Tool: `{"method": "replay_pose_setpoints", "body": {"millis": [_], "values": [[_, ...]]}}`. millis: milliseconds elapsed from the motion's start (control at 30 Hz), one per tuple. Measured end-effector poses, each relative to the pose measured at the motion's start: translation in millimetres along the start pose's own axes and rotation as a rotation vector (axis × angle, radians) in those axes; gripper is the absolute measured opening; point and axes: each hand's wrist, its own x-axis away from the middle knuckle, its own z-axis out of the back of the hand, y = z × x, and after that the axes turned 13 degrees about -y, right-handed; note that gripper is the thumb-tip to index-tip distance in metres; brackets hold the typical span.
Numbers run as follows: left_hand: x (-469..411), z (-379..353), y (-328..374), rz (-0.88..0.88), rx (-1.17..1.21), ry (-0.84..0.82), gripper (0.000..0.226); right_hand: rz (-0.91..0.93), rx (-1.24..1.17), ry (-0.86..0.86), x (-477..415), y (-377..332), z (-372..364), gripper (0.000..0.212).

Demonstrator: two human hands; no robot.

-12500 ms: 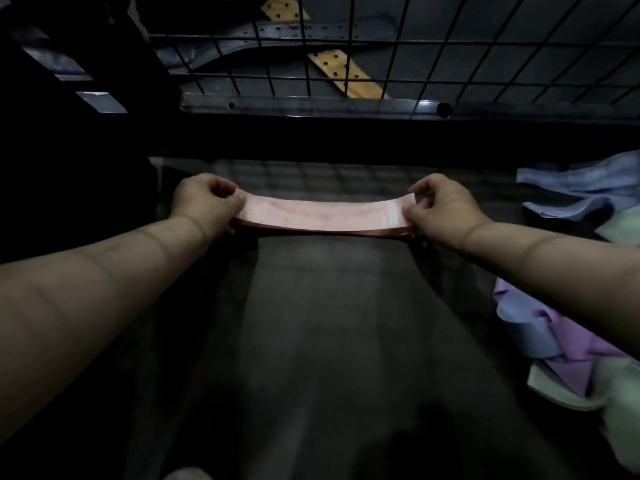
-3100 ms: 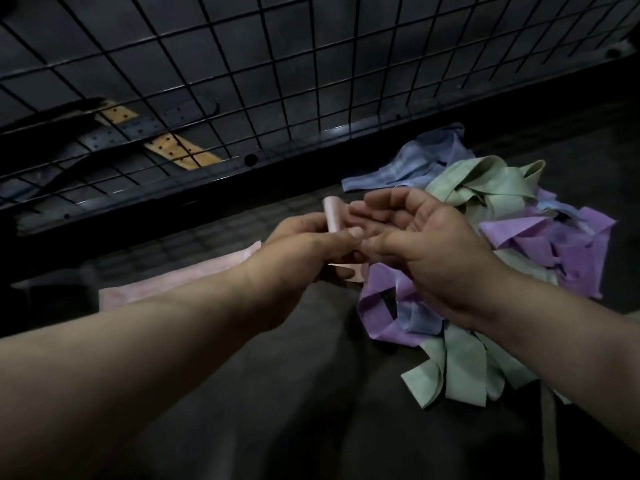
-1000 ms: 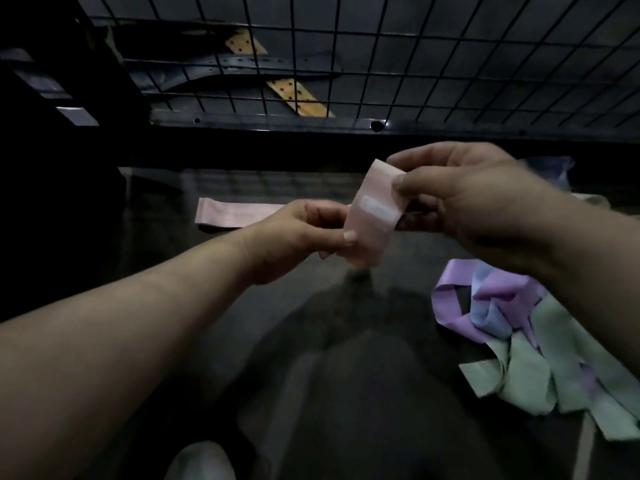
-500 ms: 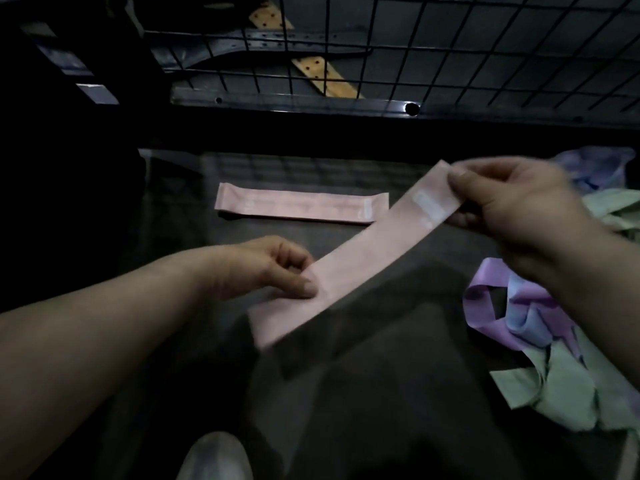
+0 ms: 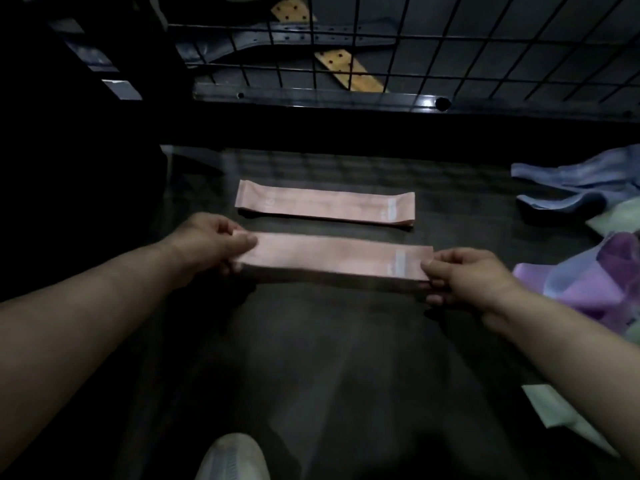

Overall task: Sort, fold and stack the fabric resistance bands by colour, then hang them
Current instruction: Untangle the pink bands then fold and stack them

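Observation:
I hold a flat pink fabric band stretched level between both hands, just above the dark table. My left hand pinches its left end and my right hand pinches its right end, beside a pale label patch. A stack of flattened pink bands lies on the table just beyond it, parallel. At the right edge sits an unsorted heap of blue bands, purple bands and pale green bands.
A black wire grid panel rises behind the table, above a dark metal rail. Wooden perforated strips lie behind the grid. A pale green band lies at the right front. A white shoe shows at the bottom.
The pink band hung slanted half a second ago, my left hand pinching it partway along. Now it is level and parallel to the stack, each hand at one end.

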Motion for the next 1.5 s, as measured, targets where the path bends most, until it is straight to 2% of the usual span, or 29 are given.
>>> {"method": "replay_pose_setpoints", "body": {"millis": [133,333,533,700,800,867,900,967,1000,1067,1133,1267,1333,1400,1467,1500], "values": [[-13,20,33,-0.178,0.140,0.078,0.011,0.098,0.021,-0.004,-15,-44,0,0.013],[-42,22,62,-0.147,0.183,0.199,0.016,0.127,0.130,0.106,-63,-81,-9,0.016],[-61,18,48,-0.128,-0.021,0.297,0.013,0.153,0.408,0.185,-85,-70,-13,0.010],[-67,18,39,-0.170,-0.318,0.381,0.015,0.200,0.681,0.269,-84,-68,-13,0.011],[-66,18,39,-0.132,-0.528,0.442,0.032,0.232,0.810,0.271,-85,-70,-13,0.027],[-63,17,41,-0.140,-0.757,0.459,0.048,0.247,0.950,0.247,-85,-71,-12,0.044],[-62,18,42,-0.200,-0.874,0.425,0.058,0.264,1.049,0.219,-84,-72,-12,0.056],[-61,20,45,-0.299,-1.100,0.251,0.086,0.318,1.301,0.107,-83,-75,-13,0.083],[-61,21,46,-0.300,-1.196,0.167,0.098,0.348,1.409,0.039,-84,-76,-13,0.094],[-66,23,48,-0.257,-1.303,0.083,0.107,0.369,1.520,-0.058,-90,-76,-13,0.106],[-71,24,49,-0.239,-1.322,0.068,0.101,0.374,1.528,-0.080,-93,-77,-11,0.105],[-77,26,48,-0.348,-1.268,0.099,0.072,0.489,1.518,-0.028,-94,-77,-8,0.077],[-76,27,45,-0.373,-1.236,0.112,0.064,0.519,1.511,-0.029,-95,-75,-6,0.071],[-75,27,42,-0.386,-1.186,0.116,0.067,0.510,1.487,-0.044,-93,-72,-3,0.075],[-72,28,39,-0.369,-1.104,0.125,0.079,0.486,1.415,-0.027,-90,-66,1,0.080],[-70,28,38,-0.348,-1.046,0.139,0.085,0.488,1.343,0.013,-88,-63,4,0.076]]}}
